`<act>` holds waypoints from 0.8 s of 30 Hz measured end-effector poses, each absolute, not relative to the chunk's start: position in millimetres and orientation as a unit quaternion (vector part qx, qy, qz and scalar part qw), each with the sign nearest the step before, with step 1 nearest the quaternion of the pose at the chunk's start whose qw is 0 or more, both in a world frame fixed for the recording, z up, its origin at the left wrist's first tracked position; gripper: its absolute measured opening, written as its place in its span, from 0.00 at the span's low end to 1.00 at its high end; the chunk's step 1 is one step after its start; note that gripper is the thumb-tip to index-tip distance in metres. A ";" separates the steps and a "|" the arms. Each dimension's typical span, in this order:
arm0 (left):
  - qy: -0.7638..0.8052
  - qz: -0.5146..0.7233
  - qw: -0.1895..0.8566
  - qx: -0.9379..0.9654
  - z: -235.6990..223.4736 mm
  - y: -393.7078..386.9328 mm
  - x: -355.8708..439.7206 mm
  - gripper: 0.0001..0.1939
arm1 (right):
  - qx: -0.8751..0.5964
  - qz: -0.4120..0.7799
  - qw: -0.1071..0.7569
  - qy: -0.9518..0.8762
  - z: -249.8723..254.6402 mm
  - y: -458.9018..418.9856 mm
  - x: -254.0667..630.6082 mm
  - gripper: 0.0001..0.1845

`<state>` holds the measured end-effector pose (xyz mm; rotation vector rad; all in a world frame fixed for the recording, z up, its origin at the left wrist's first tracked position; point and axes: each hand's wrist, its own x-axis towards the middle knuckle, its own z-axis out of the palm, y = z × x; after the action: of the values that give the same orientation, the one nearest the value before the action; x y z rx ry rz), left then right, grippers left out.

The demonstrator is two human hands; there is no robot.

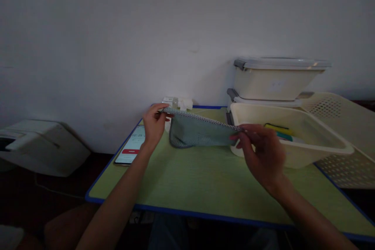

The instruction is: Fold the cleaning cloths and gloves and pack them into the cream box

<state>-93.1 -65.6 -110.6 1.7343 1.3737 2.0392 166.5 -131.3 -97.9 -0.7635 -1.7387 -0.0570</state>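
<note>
A grey-green mesh pouch (202, 131) with black-and-white striped edging is stretched between my hands above the table. At its upper left corner, my left hand (155, 123) is closed on the edge, thumb and fingers pinched together. My right hand (262, 150), slightly blurred, grips the upper right end of the same edge. The body of the pouch hangs down from that edge and looks thin and flat; I cannot tell whether anything is in it.
A phone (129, 159) showing a timer lies left on the green table (211, 187). Right stands an open cream bin (316, 154) with a yellow item and a teal item inside. Behind it are stacked lidded boxes (269, 82) and a perforated basket (345, 125). Small packets (184, 104) sit at the back.
</note>
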 end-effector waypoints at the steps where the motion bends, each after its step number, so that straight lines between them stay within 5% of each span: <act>1: 0.430 0.704 0.058 0.563 -101.4 -71.2 -93.7 0.11 | -0.333 0.000 0.582 -0.742 -88.6 -132.3 167.3 0.14; 6: 0.386 0.705 -0.082 0.589 -50.1 -106.2 -104.2 0.14 | -0.335 -0.026 0.584 -0.739 -37.1 -143.1 174.9 0.12; 13: 0.490 0.606 0.002 0.626 -38.3 -92.3 -126.7 0.05 | -0.419 0.106 0.533 -0.728 -24.5 -116.4 162.8 0.03; 20: 0.461 0.593 -0.176 0.636 -35.8 -145.3 -125.6 0.10 | -0.319 -0.072 0.577 -0.748 -33.7 -138.4 168.9 0.06; 24: 0.455 0.432 -0.123 0.769 -72.7 -190.9 -142.9 0.10 | -0.311 -0.117 0.459 -0.824 -72.7 -183.9 192.0 0.10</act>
<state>-142.9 -190.9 -72.7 2.6256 1.5549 1.4743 192.0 -183.9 -72.7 -0.7662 -2.0292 -0.2889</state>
